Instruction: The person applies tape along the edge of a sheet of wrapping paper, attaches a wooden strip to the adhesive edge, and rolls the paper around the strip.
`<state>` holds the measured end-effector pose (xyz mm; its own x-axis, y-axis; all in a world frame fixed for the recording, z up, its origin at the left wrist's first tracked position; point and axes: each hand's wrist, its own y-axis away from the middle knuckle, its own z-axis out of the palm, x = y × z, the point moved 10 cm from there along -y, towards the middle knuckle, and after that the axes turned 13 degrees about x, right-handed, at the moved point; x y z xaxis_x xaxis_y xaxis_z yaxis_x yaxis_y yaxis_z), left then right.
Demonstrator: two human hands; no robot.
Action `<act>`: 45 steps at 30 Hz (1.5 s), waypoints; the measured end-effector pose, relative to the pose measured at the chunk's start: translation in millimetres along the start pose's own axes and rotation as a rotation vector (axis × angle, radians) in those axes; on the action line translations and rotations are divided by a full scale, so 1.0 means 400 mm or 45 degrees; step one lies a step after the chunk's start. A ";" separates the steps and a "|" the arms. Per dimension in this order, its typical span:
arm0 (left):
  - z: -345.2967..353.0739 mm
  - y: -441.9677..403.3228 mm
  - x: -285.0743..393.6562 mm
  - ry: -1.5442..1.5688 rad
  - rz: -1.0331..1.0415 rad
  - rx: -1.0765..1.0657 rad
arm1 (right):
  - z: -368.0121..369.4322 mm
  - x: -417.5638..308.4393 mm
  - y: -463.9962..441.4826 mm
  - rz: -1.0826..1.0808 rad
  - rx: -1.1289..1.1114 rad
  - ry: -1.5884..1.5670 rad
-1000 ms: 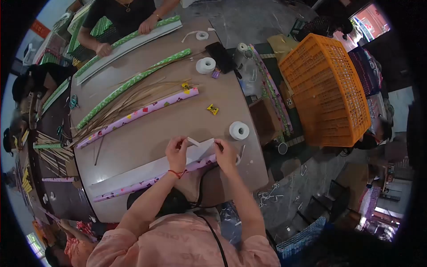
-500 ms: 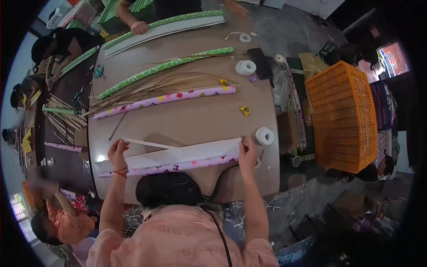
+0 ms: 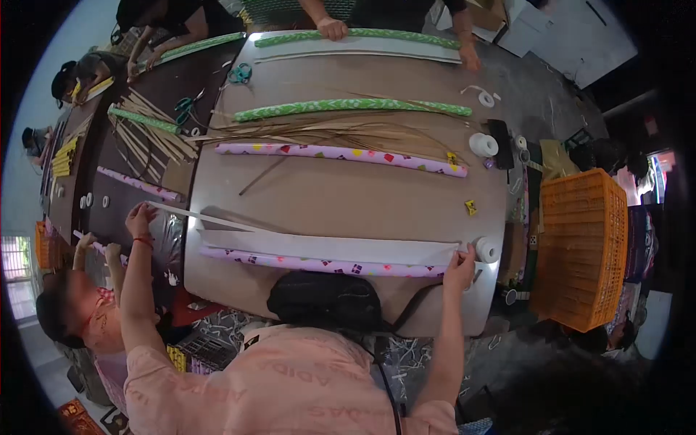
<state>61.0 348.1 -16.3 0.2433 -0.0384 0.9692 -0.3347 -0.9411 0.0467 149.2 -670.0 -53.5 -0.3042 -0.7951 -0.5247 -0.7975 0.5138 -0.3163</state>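
My left hand (image 3: 141,221), raised past the table's left edge, pinches the end of a narrow white paper strip (image 3: 210,218). The strip slants down to the edge of a white sheet (image 3: 341,249), which is the unrolled underside of pink patterned wrapping paper. At the sheet's right end, my right hand (image 3: 459,268) is closed on its corner. The rolled part of the pink wrapping paper (image 3: 319,265) lies along the near side. Just right of that hand stands a white tape roll (image 3: 487,250).
Another pink roll (image 3: 341,153), thin brown strips (image 3: 319,133) and a green roll (image 3: 348,107) lie farther back. Across the table (image 3: 348,199), a person's hand (image 3: 333,29) presses green paper. A black bag (image 3: 324,301) sits at the near edge. An orange crate (image 3: 580,250) stands right.
My left hand has moved left and up with the strip, so a longer part has lifted off the sheet. My right hand stays at the corner. The camera view has shifted.
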 end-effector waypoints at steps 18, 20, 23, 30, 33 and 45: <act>-0.048 0.015 0.167 -0.470 0.683 -0.013 | -0.099 -0.116 0.033 -0.127 0.355 0.330; 0.105 0.317 0.243 -0.543 1.071 -0.163 | -0.118 -0.167 0.060 -0.221 0.409 0.214; 0.302 0.717 0.301 -0.570 1.453 -0.636 | -0.100 -0.290 0.132 -0.450 0.309 0.021; 0.500 1.053 0.158 -0.597 1.530 -1.107 | 0.017 -0.691 0.432 -0.894 -0.371 -0.241; 0.519 1.044 0.119 -0.619 1.388 -1.240 | 0.057 -0.772 0.504 -0.977 -0.482 -0.359; 0.528 0.753 -0.002 -0.445 0.497 -1.729 | 0.136 -0.748 0.523 -0.831 -0.640 -0.394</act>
<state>152.2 -6.2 -54.0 0.0757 -0.4772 0.8755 -0.9677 0.1767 0.1800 101.6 -307.1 -5.6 0.3892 -0.7201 -0.5744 -0.9201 -0.2735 -0.2805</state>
